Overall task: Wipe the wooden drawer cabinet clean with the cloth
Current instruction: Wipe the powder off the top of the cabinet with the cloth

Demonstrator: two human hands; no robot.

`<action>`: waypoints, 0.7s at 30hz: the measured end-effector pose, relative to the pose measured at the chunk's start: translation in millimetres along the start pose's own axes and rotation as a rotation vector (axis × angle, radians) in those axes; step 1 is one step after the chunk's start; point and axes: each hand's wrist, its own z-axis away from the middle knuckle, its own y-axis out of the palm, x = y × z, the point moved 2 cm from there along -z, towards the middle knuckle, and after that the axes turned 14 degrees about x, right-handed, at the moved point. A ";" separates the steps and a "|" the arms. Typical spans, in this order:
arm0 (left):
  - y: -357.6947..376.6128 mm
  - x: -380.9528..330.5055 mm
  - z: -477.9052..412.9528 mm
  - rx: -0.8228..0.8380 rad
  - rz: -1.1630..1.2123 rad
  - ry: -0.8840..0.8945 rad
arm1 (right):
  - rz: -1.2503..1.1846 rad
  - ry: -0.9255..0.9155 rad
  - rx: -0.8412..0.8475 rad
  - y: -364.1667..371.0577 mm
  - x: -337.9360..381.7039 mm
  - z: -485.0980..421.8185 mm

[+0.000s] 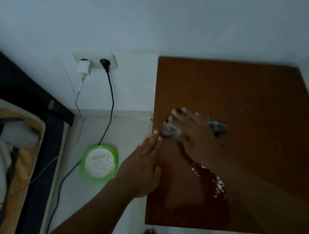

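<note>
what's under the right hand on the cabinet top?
A grey cloth is pressed under the right hand on the wooden cabinet top; its ends stick out on both sides. The hand covers the cloth's middle and the wood beneath.

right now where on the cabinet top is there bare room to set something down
Bare: the far right half of the cabinet top, toward the wall. Crowded: the left edge, with the right hand on the cloth and the left hand; white crumbs near front.

Reddish-brown cabinet top (242, 102) w/ white specks — grey cloth (215, 124) (mottled), green bowl (99, 161).
</note>
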 end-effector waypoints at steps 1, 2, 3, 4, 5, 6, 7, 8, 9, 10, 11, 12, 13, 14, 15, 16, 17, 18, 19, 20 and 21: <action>-1.8 1.7 0.0 0.021 -0.005 -0.004 | -0.004 -0.051 0.032 12.0 12.3 27.3; -3.1 2.7 0.1 0.039 -0.008 -0.007 | -0.030 -0.104 0.051 21.4 22.9 53.8; -3.9 2.6 0.1 0.053 -0.008 -0.011 | -0.068 -0.157 0.066 27.3 30.7 76.6; -4.3 1.6 0.0 0.060 -0.002 -0.017 | -0.112 -0.200 0.083 30.2 35.7 94.1; -3.7 0.8 -0.2 0.064 0.008 -0.025 | -0.171 -0.224 0.103 30.5 37.5 105.8; -3.2 -0.1 -0.6 0.062 0.020 -0.033 | -0.250 -0.226 0.103 21.4 41.1 111.5; -2.3 -0.3 -1.4 0.055 0.028 -0.040 | -0.351 -0.171 0.060 4.3 40.7 110.1; -1.3 -0.4 -2.2 0.048 0.030 -0.045 | -0.439 -0.076 -0.006 -18.0 36.6 103.7; -0.2 -0.2 -3.1 0.043 0.027 -0.048 | -0.486 0.034 -0.106 -41.0 25.5 94.7; 0.9 -0.1 -3.8 0.038 0.021 -0.048 | -0.482 0.120 -0.187 -61.9 4.9 81.7; 1.8 0.4 -4.3 0.031 0.015 -0.048 | -0.452 0.206 -0.240 -82.8 -18.6 67.4; 2.9 1.3 -4.8 0.025 0.011 -0.047 | -0.446 0.267 -0.265 -104.5 -46.4 53.4; 3.9 1.8 -5.2 0.019 0.009 -0.046 | -0.431 0.321 -0.287 -121.5 -71.7 43.6; 4.9 2.0 -5.4 0.014 0.010 -0.045 | -0.402 0.349 -0.269 -132.3 -94.3 35.1; 6.2 2.1 -5.4 0.008 0.009 -0.042 | -0.333 0.386 -0.242 -133.8 -116.1 29.4; 7.1 2.0 -5.4 0.002 0.008 -0.041 | -0.292 0.426 -0.194 -126.6 -135.4 25.2; 7.8 1.9 -5.3 -0.003 0.010 -0.041 | -0.264 0.474 -0.145 -114.7 -144.6 23.5; 8.4 1.9 -5.0 -0.007 0.013 -0.041 | -0.214 0.504 -0.103 -98.9 -150.2 23.5; 8.6 2.1 -4.7 -0.010 0.016 -0.035 | -0.161 0.519 -0.100 -84.4 -144.8 28.1; 8.8 1.9 -4.0 -0.013 0.019 -0.028 | -0.123 0.482 -0.102 -66.9 -139.2 33.3; 8.8 1.3 -3.4 -0.013 0.020 -0.022 | -0.080 0.414 -0.127 -54.5 -120.4 44.0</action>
